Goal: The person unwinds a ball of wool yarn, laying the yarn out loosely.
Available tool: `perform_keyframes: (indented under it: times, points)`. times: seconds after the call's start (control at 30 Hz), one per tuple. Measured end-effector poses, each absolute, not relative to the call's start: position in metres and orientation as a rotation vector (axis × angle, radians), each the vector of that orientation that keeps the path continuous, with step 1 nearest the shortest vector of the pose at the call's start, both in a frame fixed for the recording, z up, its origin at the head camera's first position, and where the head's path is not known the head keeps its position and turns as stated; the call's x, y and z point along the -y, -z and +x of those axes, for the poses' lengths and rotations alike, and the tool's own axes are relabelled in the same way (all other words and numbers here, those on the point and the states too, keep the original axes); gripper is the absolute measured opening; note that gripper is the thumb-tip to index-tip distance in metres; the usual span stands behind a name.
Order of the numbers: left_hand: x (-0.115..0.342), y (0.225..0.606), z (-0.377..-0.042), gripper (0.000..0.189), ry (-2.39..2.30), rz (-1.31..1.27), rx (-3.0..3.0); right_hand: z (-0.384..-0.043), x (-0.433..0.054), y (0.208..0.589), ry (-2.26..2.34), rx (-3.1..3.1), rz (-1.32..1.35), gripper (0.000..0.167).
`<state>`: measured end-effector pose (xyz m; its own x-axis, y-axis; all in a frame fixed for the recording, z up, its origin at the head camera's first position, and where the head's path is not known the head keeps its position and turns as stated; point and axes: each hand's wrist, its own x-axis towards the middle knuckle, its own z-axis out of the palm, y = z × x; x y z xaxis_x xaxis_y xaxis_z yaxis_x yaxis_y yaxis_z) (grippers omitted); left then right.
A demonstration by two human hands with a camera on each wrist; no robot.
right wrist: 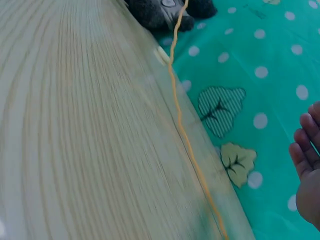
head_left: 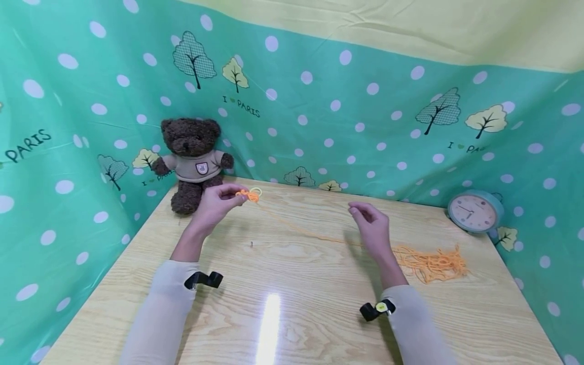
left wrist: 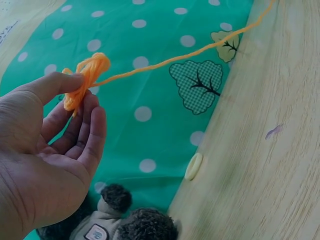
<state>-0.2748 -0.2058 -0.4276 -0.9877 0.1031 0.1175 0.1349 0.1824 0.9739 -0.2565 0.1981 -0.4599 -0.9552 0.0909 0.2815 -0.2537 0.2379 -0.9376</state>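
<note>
My left hand [head_left: 220, 202] pinches a small wound bundle of orange yarn [left wrist: 86, 82] between thumb and fingers, above the back left of the table. From the bundle a single strand [head_left: 301, 231] runs rightward across the table, passing by my right hand [head_left: 375, 230]. Nothing is held in the right hand; its fingers are loosely bent, and in the right wrist view the strand lies apart from them. A loose tangle of orange yarn [head_left: 435, 264] spreads over the table to the right of that hand. Just behind the bundle, a pale yellow ring [left wrist: 194, 166] lies on the tabletop.
A brown teddy bear [head_left: 191, 152] in a grey shirt sits at the back left corner. At the back right stands a round blue clock [head_left: 474, 211]. A green dotted curtain [head_left: 319, 116] hangs behind the wooden table [head_left: 319, 304]. One small dark mark [head_left: 251, 244] shows on the tabletop.
</note>
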Motion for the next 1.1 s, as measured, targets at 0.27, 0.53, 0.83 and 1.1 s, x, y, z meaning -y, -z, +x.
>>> perform_keyframes:
  times: [0.27, 0.53, 0.83, 1.1]
  points:
    - [0.204, 0.429, -0.275, 0.036, 1.986, -0.238, 2.418, -0.264, -0.15, 0.464, -1.873, 2.248, 0.265, 0.025]
    - [0.2, 0.429, -0.275, 0.036, 2.006, -0.256, 2.408, -0.268, -0.109, 0.474, -1.95, 2.271, 0.352, 0.021]
    - [0.203, 0.426, -0.272, 0.037, 2.021, -0.255, 2.356, -0.276, -0.066, 0.49, -1.956, 2.31, 0.464, 0.021]
    - [0.204, 0.426, -0.272, 0.036, 2.006, -0.254, 2.359, -0.275, -0.053, 0.501, -1.803, 2.425, 0.505, 0.014]
